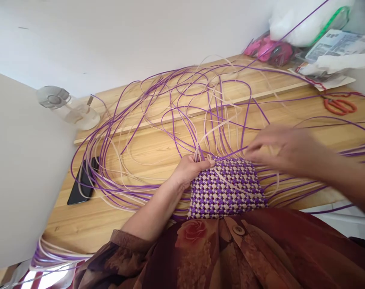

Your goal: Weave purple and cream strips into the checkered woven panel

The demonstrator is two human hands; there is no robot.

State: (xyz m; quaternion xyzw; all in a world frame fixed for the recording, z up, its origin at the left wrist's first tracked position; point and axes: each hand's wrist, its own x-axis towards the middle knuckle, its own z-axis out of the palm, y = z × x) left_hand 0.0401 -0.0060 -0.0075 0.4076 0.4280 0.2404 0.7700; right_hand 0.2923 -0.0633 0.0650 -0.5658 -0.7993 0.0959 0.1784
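A woven panel [227, 186] in purple and cream checks lies at the table's front edge, against the brown patterned clothing. Long purple and cream strands spread from its sides and far edge. My left hand [190, 170] is closed on a bundle of strands at the panel's far left corner, thumb resting on the weave. To the right, my right hand [278, 150] is raised over the panel's far right corner, blurred, its fingers pressed together around a purple strand [235, 153] that runs toward the left hand.
A black phone [84, 182] lies at the left under loose strands. A clear bottle [80, 115] with a grey top is at the back left. Orange-handled scissors [340, 106], a pink item [268, 50] and plastic bags [303, 24] are at the right. White walls border the wooden table [71, 224].
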